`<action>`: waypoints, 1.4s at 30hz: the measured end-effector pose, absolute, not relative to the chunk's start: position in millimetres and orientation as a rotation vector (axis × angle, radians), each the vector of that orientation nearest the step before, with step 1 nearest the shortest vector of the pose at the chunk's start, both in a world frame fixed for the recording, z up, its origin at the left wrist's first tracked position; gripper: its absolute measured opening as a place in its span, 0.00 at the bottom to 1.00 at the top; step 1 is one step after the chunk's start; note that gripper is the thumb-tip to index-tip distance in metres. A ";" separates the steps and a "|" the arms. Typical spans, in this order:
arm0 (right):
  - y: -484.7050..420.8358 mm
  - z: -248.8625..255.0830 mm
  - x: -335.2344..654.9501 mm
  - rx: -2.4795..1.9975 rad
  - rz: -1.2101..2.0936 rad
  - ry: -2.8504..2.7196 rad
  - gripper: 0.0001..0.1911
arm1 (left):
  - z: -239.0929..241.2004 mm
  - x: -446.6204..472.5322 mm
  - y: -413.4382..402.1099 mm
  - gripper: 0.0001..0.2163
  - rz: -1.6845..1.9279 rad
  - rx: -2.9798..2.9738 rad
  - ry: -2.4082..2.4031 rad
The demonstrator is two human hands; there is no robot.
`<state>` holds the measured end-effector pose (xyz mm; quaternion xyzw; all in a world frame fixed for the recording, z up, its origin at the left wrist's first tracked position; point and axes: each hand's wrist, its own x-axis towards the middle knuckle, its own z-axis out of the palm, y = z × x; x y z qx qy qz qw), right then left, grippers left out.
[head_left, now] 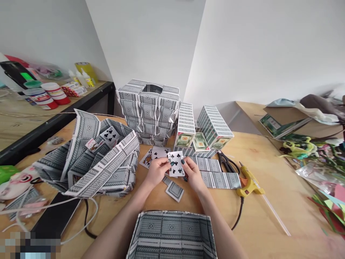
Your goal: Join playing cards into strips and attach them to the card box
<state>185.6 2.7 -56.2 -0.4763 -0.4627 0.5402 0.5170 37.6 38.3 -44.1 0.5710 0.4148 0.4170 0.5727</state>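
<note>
Between my two hands is a five of clubs playing card, face toward me. My left hand pinches its left edge, and my right hand grips the right edge. Beneath them on the table lie loose face-down cards and some face-up cards. To the right of my right hand are strips of joined cards. Close to my body, between my forearms, stands an open box made of cards. Whether more than one card is in my fingers, I cannot tell.
A yellow glue gun with a clear glue stick and black scissors lie at right. Stacked card packs stand behind, beside a card-built box. A card-built basket holds cards at left. White cables cross the left side.
</note>
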 end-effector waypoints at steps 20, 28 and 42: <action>2.8 -60.2 184.6 -1.218 1.106 -1.230 0.15 | -47.0 37.3 38.9 0.13 0.930 1.364 1.004; 1.9 -60.8 185.3 -1.371 0.962 -1.250 0.16 | -53.4 35.1 38.8 0.13 0.935 1.660 1.093; 2.1 -57.4 183.8 -1.377 0.906 -1.191 0.15 | -56.9 39.7 33.0 0.14 0.836 1.734 1.099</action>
